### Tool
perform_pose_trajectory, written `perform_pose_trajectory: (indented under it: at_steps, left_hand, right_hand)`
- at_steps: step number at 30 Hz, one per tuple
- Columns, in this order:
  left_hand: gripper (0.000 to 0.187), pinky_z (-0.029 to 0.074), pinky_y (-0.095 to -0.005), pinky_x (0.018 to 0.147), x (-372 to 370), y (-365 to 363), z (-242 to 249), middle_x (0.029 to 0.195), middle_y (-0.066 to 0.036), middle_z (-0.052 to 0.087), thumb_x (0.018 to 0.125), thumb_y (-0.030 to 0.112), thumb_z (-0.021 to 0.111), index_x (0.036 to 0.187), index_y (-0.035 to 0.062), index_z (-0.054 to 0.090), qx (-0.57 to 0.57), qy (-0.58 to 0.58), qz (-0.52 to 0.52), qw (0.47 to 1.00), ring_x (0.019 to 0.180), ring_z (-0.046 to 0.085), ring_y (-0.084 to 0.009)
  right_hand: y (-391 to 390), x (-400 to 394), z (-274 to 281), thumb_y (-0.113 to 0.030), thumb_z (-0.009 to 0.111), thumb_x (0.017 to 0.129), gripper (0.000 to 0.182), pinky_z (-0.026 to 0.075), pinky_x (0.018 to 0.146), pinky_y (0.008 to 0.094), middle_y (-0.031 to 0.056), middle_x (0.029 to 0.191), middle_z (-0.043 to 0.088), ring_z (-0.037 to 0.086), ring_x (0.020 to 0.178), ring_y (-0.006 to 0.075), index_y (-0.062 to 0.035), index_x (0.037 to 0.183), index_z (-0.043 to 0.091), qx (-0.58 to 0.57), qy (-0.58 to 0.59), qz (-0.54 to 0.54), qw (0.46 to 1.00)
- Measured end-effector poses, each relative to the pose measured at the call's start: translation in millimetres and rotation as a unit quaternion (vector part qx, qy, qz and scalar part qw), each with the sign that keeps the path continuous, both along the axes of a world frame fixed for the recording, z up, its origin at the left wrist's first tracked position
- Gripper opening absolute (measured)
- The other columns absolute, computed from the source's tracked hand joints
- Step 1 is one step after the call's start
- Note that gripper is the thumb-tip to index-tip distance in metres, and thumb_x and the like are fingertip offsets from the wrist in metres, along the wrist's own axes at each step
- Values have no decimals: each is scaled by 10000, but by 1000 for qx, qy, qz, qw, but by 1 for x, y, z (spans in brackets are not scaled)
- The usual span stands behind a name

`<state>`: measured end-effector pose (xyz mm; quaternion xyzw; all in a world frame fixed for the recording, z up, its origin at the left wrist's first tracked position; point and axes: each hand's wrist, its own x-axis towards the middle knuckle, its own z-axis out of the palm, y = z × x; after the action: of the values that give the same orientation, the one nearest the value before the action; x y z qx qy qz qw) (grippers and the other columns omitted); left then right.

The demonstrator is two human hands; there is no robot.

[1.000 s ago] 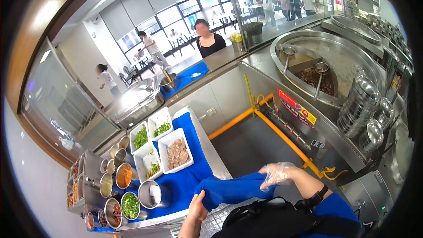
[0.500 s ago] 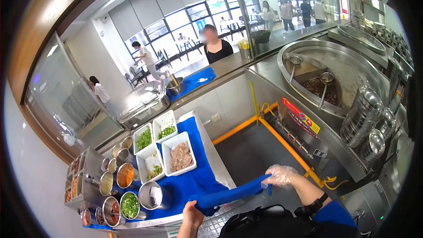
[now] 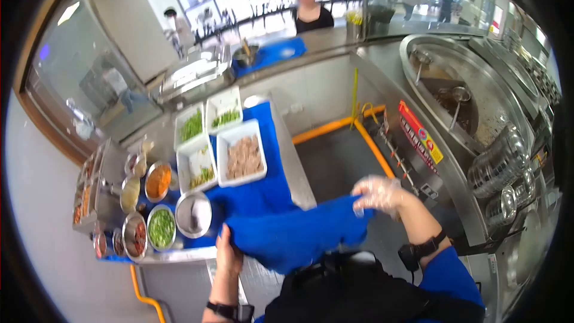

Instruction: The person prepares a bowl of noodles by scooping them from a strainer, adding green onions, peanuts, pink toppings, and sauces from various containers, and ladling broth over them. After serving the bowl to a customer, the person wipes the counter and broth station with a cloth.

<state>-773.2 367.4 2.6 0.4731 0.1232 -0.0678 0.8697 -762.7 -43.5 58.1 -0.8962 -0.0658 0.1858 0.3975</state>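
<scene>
A blue cloth is stretched in front of my body, sagging at its lower edge. At its left end my bare left hand is closed on the cloth, thumb uppermost. My right hand, in a clear plastic glove, pinches the opposite end; part of its grip is blurred. Just beyond my left hand stands a steel pot with something pale inside. Beside the pot is a bowl of chopped green onions. Farther back, a white tub holds sliced meat.
White tubs of greens and several steel bowls crowd the blue-covered counter. On the right, a large round cooking vat holds ladles, near stacked metal bowls. An orange pipe runs low. A person stands across the counter.
The cloth has gone from a narrow, folded strip to a wider, opened sheet. Both my hands have moved up in view, the left one also leftward. The camera view has shifted.
</scene>
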Motion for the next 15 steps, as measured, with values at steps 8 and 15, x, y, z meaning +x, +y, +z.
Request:
perform_pose_trajectory:
  at_steps: [8, 15]
  left_hand:
    - [485, 329, -401, 1036, 44, 54, 64, 1255, -104, 531, 932, 348, 510, 1260, -5, 464, 23, -152, 120, 981, 1178, 486, -219]
    - [422, 377, -391, 976, 11, 81, 24, 1184, -100, 556, 910, 301, 545, 1221, 20, 494, 19, -103, 94, 990, 1108, 520, -225]
  right_hand:
    - [67, 69, 30, -38, 683, 740, 221, 477, 763, 283, 67, 910, 628, 580, 842, 139, -13, 953, 631, 328, -102, -86, 935]
    - [88, 50, -3, 37, 622, 772, 192, 511, 702, 272, 69, 915, 664, 624, 766, 139, -22, 949, 668, 324, -4, -52, 944]
